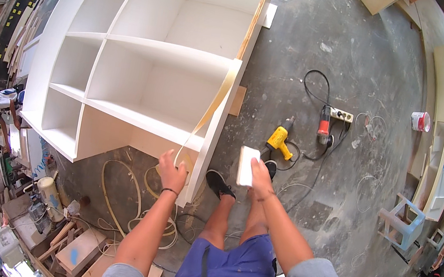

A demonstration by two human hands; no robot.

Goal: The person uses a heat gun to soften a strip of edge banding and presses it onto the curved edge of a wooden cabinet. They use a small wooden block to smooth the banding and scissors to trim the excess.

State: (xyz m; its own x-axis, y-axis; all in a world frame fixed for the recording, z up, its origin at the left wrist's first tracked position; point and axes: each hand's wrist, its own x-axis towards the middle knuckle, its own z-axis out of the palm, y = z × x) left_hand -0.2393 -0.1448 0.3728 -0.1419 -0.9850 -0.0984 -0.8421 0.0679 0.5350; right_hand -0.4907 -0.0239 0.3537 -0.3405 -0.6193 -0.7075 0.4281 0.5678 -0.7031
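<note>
A large white cabinet [145, 120] with several open compartments lies in front of me, to the left. Along its right-hand edge runs a cream edge-banding strip [217, 101], partly loose and curving down toward me. My left hand [172, 175] is closed on the strip's loose lower part, beside the cabinet's near corner. In my right hand [261, 180] is a flat white block [246, 166], gripped from its right side, over the floor and apart from the cabinet. The block's underside is hidden.
On the floor to the right lie a yellow pistol-shaped power tool [278, 140], a red angle grinder [325, 123] and a power strip [341, 115] with trailing cords. Coiled strip [111, 170] lies at lower left. A plastic stool [401, 221] stands far right; another person [2, 102] is far left.
</note>
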